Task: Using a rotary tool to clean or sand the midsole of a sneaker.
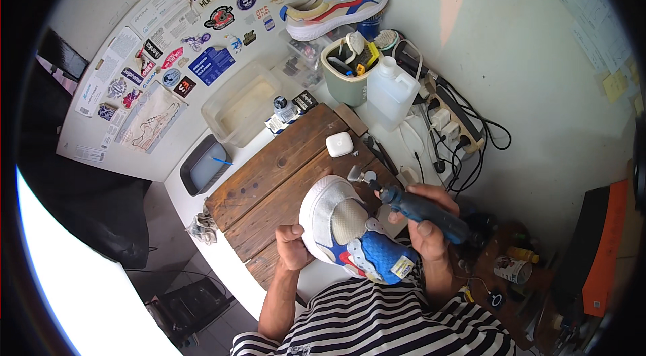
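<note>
My left hand grips the toe side of a sneaker with a white sole, grey mesh toe and a blue tongue bearing a yellow-and-white label. The shoe is held up over the near edge of the wooden board, toe pointing away from me. In my right hand is a dark blue rotary tool, fingers wrapped round its body. Its metal tip is just beyond the toe; whether it touches the shoe I cannot tell. A matching sneaker rests on containers at the back.
A white earbud case lies on the wooden board. Behind stand a clear plastic tub, a small bottle, a green bin of tools and a white jug. A power strip with tangled cords is at right.
</note>
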